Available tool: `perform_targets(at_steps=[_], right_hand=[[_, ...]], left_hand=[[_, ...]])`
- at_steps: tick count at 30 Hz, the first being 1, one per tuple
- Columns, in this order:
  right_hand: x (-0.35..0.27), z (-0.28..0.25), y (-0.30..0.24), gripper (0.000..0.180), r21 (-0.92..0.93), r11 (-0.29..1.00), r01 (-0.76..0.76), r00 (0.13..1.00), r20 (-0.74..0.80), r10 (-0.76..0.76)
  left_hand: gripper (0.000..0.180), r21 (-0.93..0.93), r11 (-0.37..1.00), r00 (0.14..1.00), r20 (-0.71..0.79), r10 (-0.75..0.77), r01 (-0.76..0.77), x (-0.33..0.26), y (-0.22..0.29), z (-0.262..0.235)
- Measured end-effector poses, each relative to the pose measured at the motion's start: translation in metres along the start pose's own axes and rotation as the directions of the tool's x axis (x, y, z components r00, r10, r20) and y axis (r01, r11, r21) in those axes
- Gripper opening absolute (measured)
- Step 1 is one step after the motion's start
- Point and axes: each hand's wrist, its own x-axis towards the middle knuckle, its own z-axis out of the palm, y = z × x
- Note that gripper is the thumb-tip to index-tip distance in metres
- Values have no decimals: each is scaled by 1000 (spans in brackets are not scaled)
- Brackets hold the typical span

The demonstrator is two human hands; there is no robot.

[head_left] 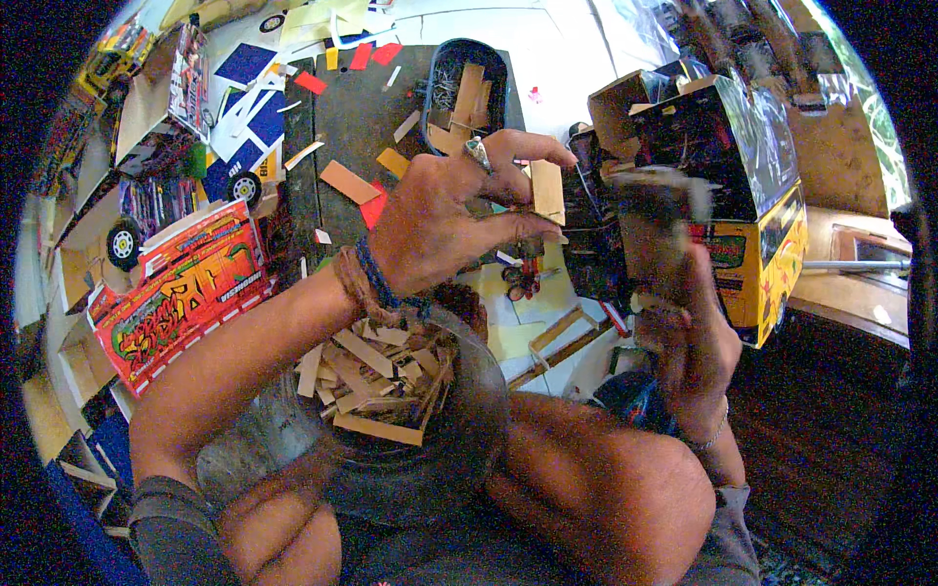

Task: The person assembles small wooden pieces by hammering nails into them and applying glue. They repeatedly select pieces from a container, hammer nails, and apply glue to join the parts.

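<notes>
My left hand, with a ring and wrist bands, pinches a small pale wooden piece between thumb and fingers. The piece is held beside a dark toy-vehicle part; whether they touch, I cannot tell. My right hand is raised and closed around what looks like a hammer, its outline smeared by motion. A yellow and black toy bus stands just beyond that hand. Thin wooden strips fill a round clear tub between my legs.
A dark tray holding nails and wood strips sits on a dark board. Coloured scraps lie around it. On the left are a red printed panel, a toy wheel and other toy trucks. A wooden frame lies near my right knee.
</notes>
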Motion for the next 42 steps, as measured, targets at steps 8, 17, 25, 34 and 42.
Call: perform_targets(at_steps=[8, 17, 25, 34, 42], right_hand=[[-4, 11, 15, 60, -174, 982, 70, 997, 46, -63], [-13, 17, 23, 47, -197, 980, 37, 987, 160, -5], [-6, 15, 10, 50, -93, 991, 97, 993, -55, -103], [-15, 9, 16, 49, -65, 998, 18, 980, -194, -31], [-19, 21, 20, 64, 279, 953, -119, 923, -322, 210]], left_hand=[[29, 124, 977, 983, -41, 180, -174, 3, -5, 1], [24, 59, 991, 992, -45, 122, -119, 2, -6, 2], [26, 53, 995, 995, -46, 89, -86, 0, -4, 2], [29, 109, 989, 995, -13, 99, -97, 0, -3, -1], [29, 90, 993, 997, -19, 72, -70, 0, -3, 0]])
